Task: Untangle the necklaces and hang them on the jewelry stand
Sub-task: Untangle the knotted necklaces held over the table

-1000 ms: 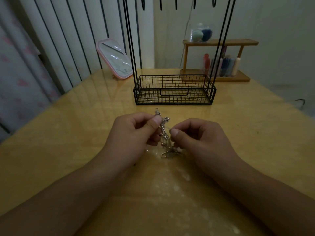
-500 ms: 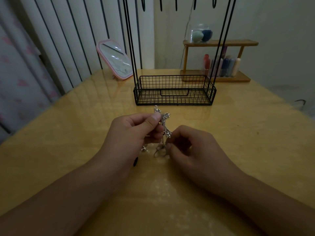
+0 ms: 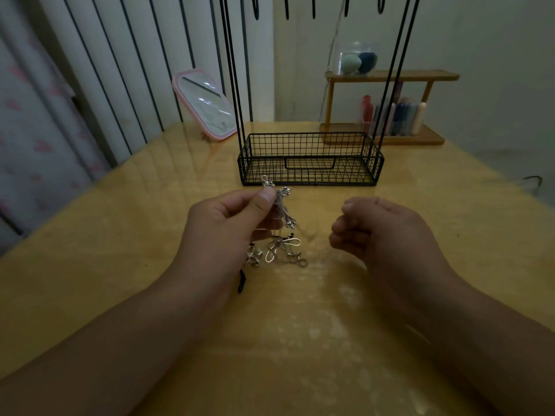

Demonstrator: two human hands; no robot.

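The left hand (image 3: 228, 226) pinches the silver tangled necklaces with little flower charms (image 3: 277, 223) between its thumb and first finger, so its grip is closed tight on the top of the bunch. The bunch hangs down long and thin from that pinch, and its bottom loops lie on the shiny yellow wooden table (image 3: 120, 265), just in front of the left hand. The right hand (image 3: 381, 232) is to the right of the bunch, near it but not touching. Its fingers are curled in, and I see nothing in them. I think the right hand must reach left to the low loops and pull one chain free, since it is the free hand. The black wire jewelry stand with a basket at the bottom (image 3: 310, 159) is behind the necklaces, farther away on the table. Its hooks are high up at the top edge of the view. A pink mirror (image 3: 205, 105) leans at the back left, and a small wooden shelf with bottles (image 3: 390, 106) is at the back right. The room is dim.
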